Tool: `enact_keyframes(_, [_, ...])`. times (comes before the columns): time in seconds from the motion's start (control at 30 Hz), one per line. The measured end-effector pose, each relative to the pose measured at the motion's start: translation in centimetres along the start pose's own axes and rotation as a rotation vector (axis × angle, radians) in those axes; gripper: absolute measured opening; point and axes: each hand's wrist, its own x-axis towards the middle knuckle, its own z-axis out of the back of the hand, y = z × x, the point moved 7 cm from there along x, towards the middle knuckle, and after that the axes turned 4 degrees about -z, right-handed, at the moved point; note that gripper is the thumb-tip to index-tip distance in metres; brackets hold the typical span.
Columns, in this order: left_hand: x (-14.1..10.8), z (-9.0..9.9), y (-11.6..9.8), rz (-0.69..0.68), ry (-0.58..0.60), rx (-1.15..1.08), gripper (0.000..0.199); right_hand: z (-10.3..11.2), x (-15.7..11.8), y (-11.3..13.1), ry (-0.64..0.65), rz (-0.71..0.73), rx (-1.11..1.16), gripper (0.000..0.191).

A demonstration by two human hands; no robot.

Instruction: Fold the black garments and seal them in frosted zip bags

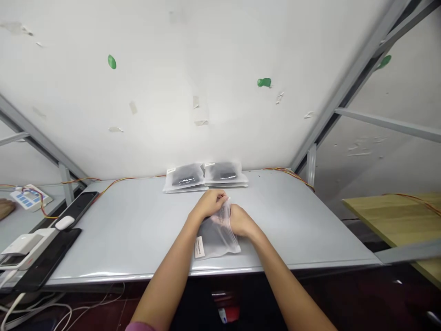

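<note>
A frosted zip bag (220,236) with a small white label lies near the table's front edge, a dark item showing dimly through it. My left hand (212,202) pinches the bag's upper edge, thumb against fingers. At the bag's right-hand opening is my right hand (241,220), its fingers reaching inside past the rim. Those fingers are hidden by the plastic, so their grip cannot be made out. Beyond my hands, two stacks of similar bags with dark contents rest against the wall: a left stack (186,177) and a right stack (224,174).
On the left edge of the grey table (127,230) sit a white power strip (37,248), dark phones and a white earbud case (65,223). Thin coloured wires run along the back. Grey metal frame posts (312,165) flank the table, with a wooden board (396,216) at right.
</note>
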Motion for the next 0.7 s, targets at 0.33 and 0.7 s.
enact_keyframes(0.33, [-4.4, 3.8, 0.9, 0.165, -0.190, 0.186, 0.031, -1.1, -0.7, -1.7, -0.132, -0.002, 0.404, 0.025])
enact_keyframes(0.7, [-10.6, 10.3, 4.5, 0.230, -0.212, 0.274, 0.035, 1.8, -5.4, -3.9, -0.505, -0.116, 0.629, 0.082])
